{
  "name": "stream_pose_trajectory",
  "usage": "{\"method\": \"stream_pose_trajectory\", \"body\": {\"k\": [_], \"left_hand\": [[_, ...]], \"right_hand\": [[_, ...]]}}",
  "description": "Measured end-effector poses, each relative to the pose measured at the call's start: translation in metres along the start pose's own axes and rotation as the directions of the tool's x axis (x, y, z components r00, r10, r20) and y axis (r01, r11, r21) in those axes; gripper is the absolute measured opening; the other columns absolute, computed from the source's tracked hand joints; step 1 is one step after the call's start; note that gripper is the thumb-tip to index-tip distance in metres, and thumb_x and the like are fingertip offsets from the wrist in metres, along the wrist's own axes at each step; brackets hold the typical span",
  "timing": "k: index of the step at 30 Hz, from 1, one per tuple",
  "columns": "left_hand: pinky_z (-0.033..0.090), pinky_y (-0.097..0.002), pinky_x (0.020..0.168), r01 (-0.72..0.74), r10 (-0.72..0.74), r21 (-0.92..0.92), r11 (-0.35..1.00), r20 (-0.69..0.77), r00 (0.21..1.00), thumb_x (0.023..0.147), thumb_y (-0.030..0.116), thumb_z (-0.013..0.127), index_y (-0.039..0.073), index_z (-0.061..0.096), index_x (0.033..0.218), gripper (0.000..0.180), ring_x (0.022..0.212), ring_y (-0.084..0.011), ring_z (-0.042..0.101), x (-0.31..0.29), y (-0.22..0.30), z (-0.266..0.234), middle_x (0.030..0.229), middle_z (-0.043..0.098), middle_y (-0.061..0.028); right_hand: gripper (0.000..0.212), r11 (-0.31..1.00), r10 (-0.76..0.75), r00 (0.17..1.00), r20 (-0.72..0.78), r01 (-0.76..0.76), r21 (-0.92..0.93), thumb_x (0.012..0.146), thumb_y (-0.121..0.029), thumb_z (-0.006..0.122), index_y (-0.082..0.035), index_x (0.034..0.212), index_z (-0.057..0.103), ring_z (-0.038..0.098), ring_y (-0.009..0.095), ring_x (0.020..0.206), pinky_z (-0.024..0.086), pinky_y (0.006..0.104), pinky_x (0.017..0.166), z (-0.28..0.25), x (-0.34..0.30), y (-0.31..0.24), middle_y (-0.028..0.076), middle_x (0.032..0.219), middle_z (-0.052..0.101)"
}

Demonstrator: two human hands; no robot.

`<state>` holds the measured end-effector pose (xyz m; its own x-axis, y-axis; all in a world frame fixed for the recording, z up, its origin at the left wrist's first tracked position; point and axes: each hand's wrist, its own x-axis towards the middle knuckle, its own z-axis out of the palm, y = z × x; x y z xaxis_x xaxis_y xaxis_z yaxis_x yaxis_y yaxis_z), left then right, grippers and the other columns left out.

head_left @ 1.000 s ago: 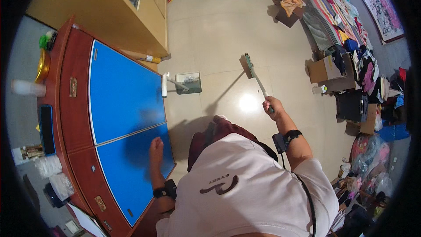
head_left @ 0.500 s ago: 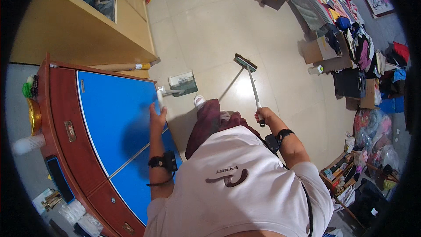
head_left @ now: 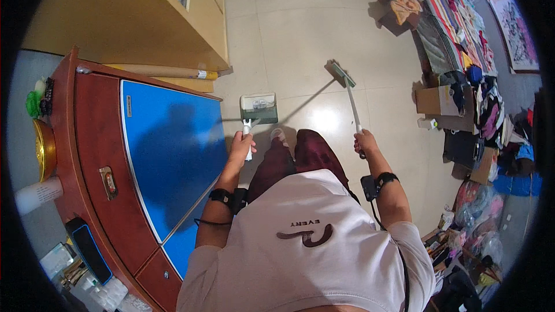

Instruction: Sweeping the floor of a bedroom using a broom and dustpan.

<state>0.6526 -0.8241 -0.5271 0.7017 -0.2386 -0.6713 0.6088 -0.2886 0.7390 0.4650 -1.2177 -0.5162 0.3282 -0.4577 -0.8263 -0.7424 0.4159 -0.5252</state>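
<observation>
My left hand point(head_left: 240, 147) is closed round the white handle of a long-handled dustpan point(head_left: 265, 119). The pan, white and grey-green, rests on the floor in front of my feet, with something pale inside it. In my right hand point(head_left: 365, 142) is the dark grip of a broom point(head_left: 350, 97). Its pole slants forward to a narrow green head with dark bristles, which is at or just above the tiles, ahead and right of the dustpan. I cannot tell whether the bristles touch the floor.
A red-brown cabinet point(head_left: 98, 138) with blue panels stands close on my left, beyond it a yellow wooden cupboard point(head_left: 162, 29). On the right are cardboard boxes point(head_left: 429, 102), heaped clothes point(head_left: 491, 104) and plastic bags point(head_left: 480, 208). Pale tiles point(head_left: 306, 34) lie ahead.
My left hand has gone from reaching at the dustpan handle beside the cabinet to gripping it, and now sits nearer my body. The broom is still in my right hand. My view has shifted.
</observation>
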Motion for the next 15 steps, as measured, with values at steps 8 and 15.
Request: {"method": "stream_pose_trajectory", "body": {"k": [8,15], "left_hand": [[0.045,-0.0383,0.053,0.011,0.046,0.238,0.971,-0.23,0.972,0.085,0.035,0.056,0.0,0.051,0.083,0.035,0.056,-0.0285,0.057,0.015,-0.015,0.021,0.066,0.056,-0.0156],[0.046,-0.0438,0.066,0.043,0.15,0.484,0.874,-0.354,0.923,0.082,0.043,0.058,-0.001,0.059,0.09,0.044,0.074,-0.0369,0.06,0.017,0.015,0.03,0.078,0.061,-0.0207]], "right_hand": [[0.016,0.855,-0.127,0.959,0.255,0.236,-0.461,0.081,-0.008,0.053,-0.003,0.091,0.042,0.048,0.019,0.044,0.042,0.0341,0.036,0.046,0.106,-0.03,0.009,0.061,0.047],[0.054,0.666,0.36,0.839,0.408,0.076,-0.742,0.087,-0.011,0.049,-0.007,0.137,0.03,0.046,0.015,0.043,0.042,0.0308,0.038,0.051,0.009,-0.125,0.005,0.06,0.048]]}}
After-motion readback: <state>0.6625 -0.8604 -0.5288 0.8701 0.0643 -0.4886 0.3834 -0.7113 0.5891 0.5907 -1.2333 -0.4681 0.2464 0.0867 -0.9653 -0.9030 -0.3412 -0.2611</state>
